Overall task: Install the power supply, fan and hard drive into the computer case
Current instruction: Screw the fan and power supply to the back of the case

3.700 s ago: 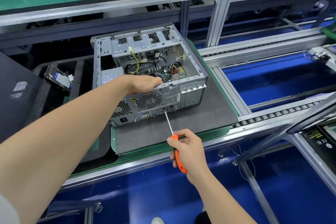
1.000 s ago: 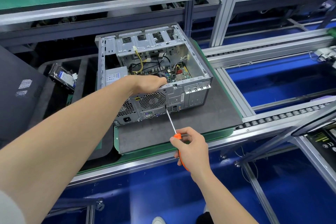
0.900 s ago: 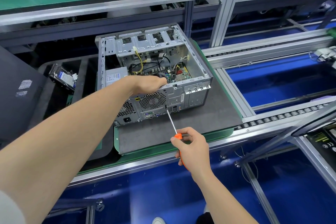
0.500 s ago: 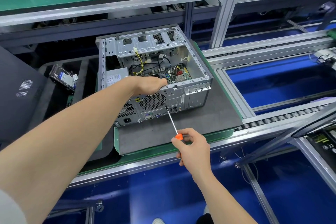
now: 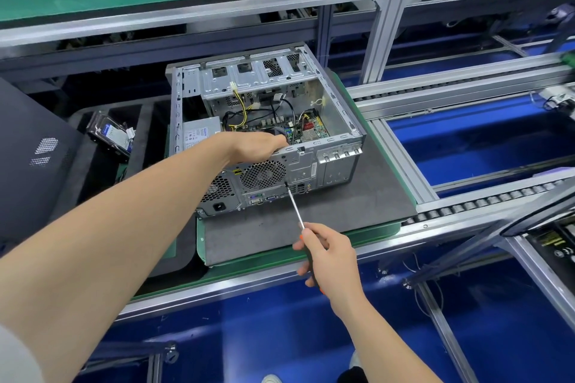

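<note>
A grey mat [image 5: 373, 196] on the conveyor line carries the open computer case [image 5: 336, 171], which lies on its side with its rear panel toward the person. The power supply [image 5: 200, 135] sits inside at the rear left corner, and the fan [image 5: 263, 174] shows behind the round grille. The hard drive [image 5: 109, 135] lies tilted in a black foam tray, outside the case to its left. The left hand [image 5: 255, 146] reaches over the rear edge behind the fan (its fingers are hidden, so their grip cannot be told). The right hand [image 5: 329, 255] is curled around a screwdriver [image 5: 294, 205], whose tip touches the rear panel just beside the grille.
</note>
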`<state>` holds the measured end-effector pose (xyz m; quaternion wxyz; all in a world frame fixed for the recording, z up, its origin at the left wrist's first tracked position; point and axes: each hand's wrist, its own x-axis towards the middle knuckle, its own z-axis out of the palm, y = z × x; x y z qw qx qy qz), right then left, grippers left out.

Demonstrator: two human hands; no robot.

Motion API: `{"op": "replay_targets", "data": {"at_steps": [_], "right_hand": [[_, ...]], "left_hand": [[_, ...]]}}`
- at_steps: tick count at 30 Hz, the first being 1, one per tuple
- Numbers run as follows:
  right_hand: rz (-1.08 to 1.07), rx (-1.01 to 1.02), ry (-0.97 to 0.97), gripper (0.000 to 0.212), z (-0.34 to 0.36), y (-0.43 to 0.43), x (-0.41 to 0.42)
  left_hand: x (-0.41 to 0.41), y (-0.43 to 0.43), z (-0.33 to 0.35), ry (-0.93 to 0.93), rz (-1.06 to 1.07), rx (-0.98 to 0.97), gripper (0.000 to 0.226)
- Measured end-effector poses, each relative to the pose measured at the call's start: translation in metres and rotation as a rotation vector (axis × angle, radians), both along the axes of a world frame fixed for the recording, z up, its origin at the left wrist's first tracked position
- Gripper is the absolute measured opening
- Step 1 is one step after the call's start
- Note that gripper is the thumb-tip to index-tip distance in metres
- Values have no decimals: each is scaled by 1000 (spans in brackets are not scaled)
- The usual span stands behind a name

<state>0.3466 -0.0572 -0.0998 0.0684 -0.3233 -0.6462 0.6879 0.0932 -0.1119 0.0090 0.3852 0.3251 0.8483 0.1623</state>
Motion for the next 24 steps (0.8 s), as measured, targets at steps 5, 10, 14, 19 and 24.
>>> {"op": "replay_targets", "data": {"at_steps": [5, 10, 14, 19, 24], "right_hand": [[33, -249, 7, 12, 6, 1, -4], [-44, -353, 27, 30, 7, 0, -3], [-9, -330, 3, 19, 4, 1, 0], [30, -312, -94, 30, 7, 0, 0], [-24, -380, -89, 30, 8, 0, -2]], "left_hand": [[1, -1, 1, 8, -19, 2, 23], [2, -1, 3, 39, -36, 3, 22], [1, 0, 1, 75, -57, -11, 19], [0, -2, 5, 134, -115, -56, 29], [1, -2, 7, 172, -156, -67, 28]]}}
